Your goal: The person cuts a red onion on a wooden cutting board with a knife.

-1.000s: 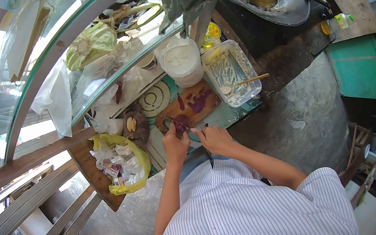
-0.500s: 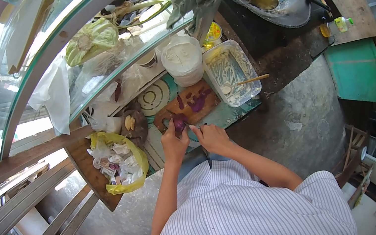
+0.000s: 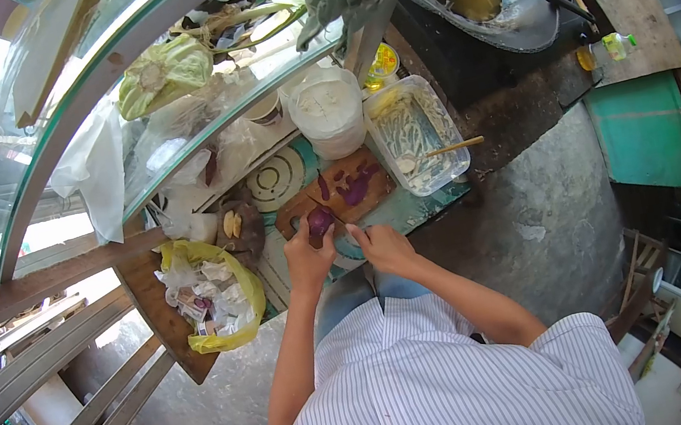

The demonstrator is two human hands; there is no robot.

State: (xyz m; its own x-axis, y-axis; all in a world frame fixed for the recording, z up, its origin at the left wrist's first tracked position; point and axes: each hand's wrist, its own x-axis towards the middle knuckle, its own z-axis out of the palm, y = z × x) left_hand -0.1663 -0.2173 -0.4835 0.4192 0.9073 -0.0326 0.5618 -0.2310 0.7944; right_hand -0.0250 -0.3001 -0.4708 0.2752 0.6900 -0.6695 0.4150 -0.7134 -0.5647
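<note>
My left hand is closed around a round, dark purple vegetable, perhaps a sweet potato, over the near left part of a wooden cutting board. Just to its right, my right hand grips a small knife. The slim blade points up and left, alongside the vegetable; fingers cover most of the handle. Purple pieces lie scattered on the board's far side.
Behind the board stands a white tub. A clear plastic container with a wooden-handled utensil sits right. A yellow bag of waste is left. A glass case rises beyond; a wok is far right.
The knife hand has shifted slightly away from the vegetable, and more of the vegetable's purple face shows. The view has moved a little.
</note>
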